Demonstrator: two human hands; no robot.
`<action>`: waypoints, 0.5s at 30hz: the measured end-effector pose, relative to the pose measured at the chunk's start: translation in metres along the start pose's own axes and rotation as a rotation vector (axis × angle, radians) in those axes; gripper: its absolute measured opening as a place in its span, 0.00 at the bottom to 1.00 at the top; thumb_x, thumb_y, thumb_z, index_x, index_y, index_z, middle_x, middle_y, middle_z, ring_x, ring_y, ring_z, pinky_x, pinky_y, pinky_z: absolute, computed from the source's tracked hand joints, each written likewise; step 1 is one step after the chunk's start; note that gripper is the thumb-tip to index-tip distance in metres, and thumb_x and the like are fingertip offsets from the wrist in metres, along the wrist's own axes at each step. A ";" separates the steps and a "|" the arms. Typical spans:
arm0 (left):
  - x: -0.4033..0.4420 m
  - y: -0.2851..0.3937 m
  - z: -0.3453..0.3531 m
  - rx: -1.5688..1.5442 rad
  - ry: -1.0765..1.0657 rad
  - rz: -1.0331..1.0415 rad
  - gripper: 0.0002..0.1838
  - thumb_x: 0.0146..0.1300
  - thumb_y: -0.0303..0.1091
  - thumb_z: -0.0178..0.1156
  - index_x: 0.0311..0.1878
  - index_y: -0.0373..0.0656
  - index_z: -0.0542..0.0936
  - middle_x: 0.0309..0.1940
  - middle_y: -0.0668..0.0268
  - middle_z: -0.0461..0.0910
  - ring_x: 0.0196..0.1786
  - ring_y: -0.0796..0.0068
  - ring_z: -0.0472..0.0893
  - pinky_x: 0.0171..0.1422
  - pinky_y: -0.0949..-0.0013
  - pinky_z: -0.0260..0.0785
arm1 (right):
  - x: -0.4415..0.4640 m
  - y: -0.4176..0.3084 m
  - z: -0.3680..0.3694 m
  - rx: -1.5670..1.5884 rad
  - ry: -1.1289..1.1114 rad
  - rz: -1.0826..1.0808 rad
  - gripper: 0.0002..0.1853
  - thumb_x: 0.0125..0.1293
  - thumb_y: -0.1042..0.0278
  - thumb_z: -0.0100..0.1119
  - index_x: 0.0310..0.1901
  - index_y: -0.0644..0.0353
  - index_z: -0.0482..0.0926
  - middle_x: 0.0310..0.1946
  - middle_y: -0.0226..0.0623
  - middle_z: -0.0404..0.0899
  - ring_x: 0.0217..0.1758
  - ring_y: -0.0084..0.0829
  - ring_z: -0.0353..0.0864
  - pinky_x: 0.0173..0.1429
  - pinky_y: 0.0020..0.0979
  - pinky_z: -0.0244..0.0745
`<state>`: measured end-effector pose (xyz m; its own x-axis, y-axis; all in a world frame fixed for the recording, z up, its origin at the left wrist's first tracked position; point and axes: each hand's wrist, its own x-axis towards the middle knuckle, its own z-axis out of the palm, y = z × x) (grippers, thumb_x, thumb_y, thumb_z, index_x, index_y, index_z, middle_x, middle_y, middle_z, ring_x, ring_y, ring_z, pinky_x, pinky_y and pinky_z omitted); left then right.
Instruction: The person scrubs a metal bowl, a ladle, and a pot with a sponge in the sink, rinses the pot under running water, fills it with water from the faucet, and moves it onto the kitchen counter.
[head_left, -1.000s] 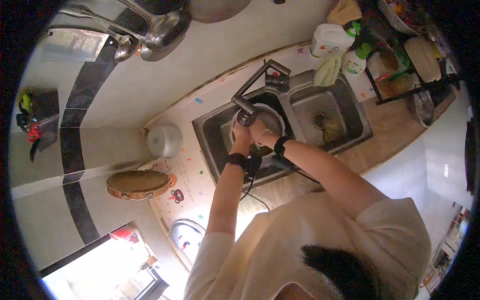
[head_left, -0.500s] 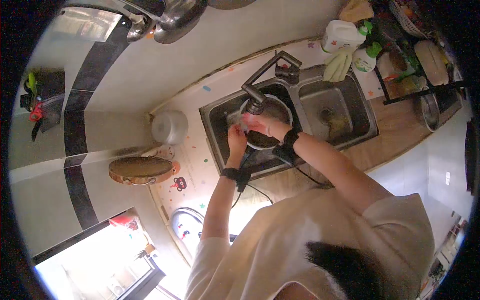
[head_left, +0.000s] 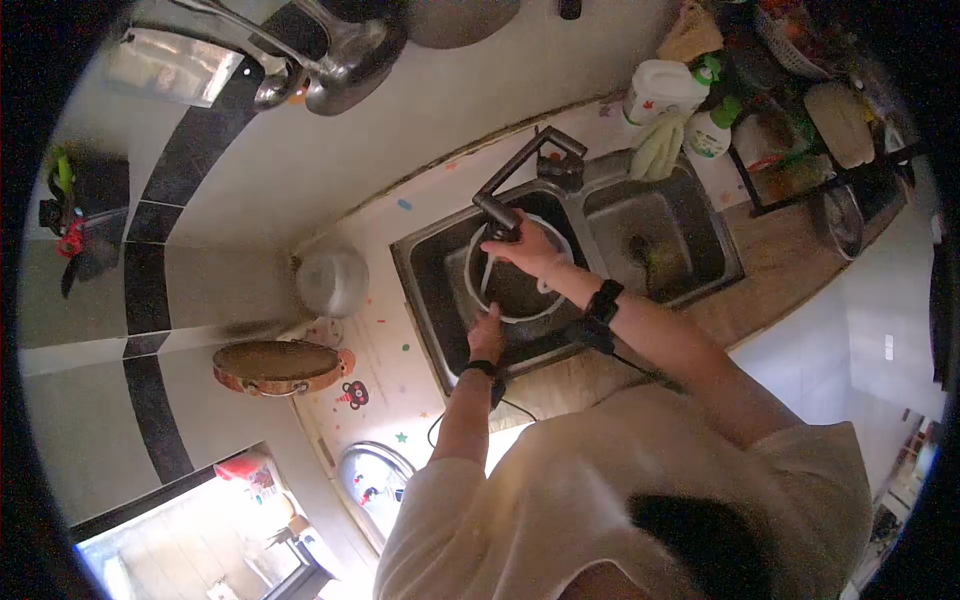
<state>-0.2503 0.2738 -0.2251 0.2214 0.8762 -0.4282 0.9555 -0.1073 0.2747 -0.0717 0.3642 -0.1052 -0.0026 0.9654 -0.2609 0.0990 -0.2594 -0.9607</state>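
Observation:
A round pot (head_left: 556,300) with a pale rim sits in the left basin of the sink, its inside dark. My right hand (head_left: 528,248) is closed around the end of the dark faucet (head_left: 497,208), above the pot; its fingers partly cover the spout. At the near left side of the pot, my left hand (head_left: 486,332) grips the rim, thumb toward the inside. A thin whitish streak runs below my right fingers; I cannot tell whether it is water. Both wrists wear black bands with cables.
The right basin (head_left: 655,235) adjoins the pot's basin. Behind it stand a white jug (head_left: 664,92), a pump bottle (head_left: 710,133) and draped pale green gloves (head_left: 657,147). A pale, rounded container (head_left: 332,280) and a round wooden board (head_left: 277,367) are on the left.
My hands, previously close together under the faucet with something whitish, have parted. The right rose to the faucet end; the left came down to the pot's near rim. The view shifted slightly.

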 end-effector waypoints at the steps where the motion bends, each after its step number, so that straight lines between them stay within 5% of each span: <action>1: -0.001 -0.001 -0.003 0.031 0.030 0.052 0.25 0.53 0.26 0.50 0.55 0.47 0.58 0.45 0.43 0.64 0.41 0.43 0.73 0.41 0.51 0.70 | -0.001 -0.007 -0.004 -0.007 -0.031 0.017 0.39 0.42 0.58 0.67 0.55 0.59 0.60 0.43 0.42 0.70 0.49 0.37 0.69 0.49 0.33 0.66; 8: -0.019 0.011 -0.046 -0.031 0.124 0.437 0.30 0.48 0.29 0.57 0.55 0.39 0.57 0.40 0.45 0.71 0.40 0.52 0.76 0.34 0.57 0.69 | -0.011 0.025 -0.023 -0.220 0.001 -0.135 0.36 0.42 0.55 0.67 0.53 0.61 0.65 0.49 0.48 0.66 0.52 0.45 0.67 0.54 0.36 0.64; 11: -0.021 0.063 -0.116 -0.205 -0.300 0.097 0.32 0.47 0.29 0.58 0.56 0.40 0.57 0.35 0.48 0.74 0.39 0.61 0.77 0.34 0.62 0.69 | -0.025 0.018 -0.043 -0.299 0.022 -0.284 0.37 0.40 0.55 0.68 0.52 0.61 0.66 0.47 0.49 0.68 0.51 0.45 0.68 0.54 0.37 0.64; 12: -0.018 0.062 -0.116 -0.270 -0.217 0.084 0.30 0.46 0.30 0.59 0.53 0.41 0.58 0.25 0.56 0.75 0.31 0.67 0.77 0.31 0.66 0.67 | -0.031 0.006 -0.051 -0.291 0.022 -0.281 0.36 0.40 0.55 0.68 0.52 0.61 0.66 0.46 0.49 0.69 0.49 0.45 0.69 0.53 0.36 0.64; 15: 0.013 0.044 -0.098 -1.092 -0.440 -0.042 0.21 0.46 0.31 0.60 0.43 0.41 0.65 0.21 0.62 0.71 0.25 0.72 0.74 0.29 0.69 0.66 | -0.035 -0.017 -0.062 -0.238 -0.087 -0.209 0.34 0.41 0.56 0.67 0.50 0.63 0.67 0.41 0.46 0.73 0.44 0.40 0.73 0.49 0.34 0.67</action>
<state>-0.2245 0.3262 -0.1340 0.4465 0.6087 -0.6558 0.3371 0.5645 0.7535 -0.0113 0.3368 -0.0739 -0.1313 0.9883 -0.0779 0.3175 -0.0325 -0.9477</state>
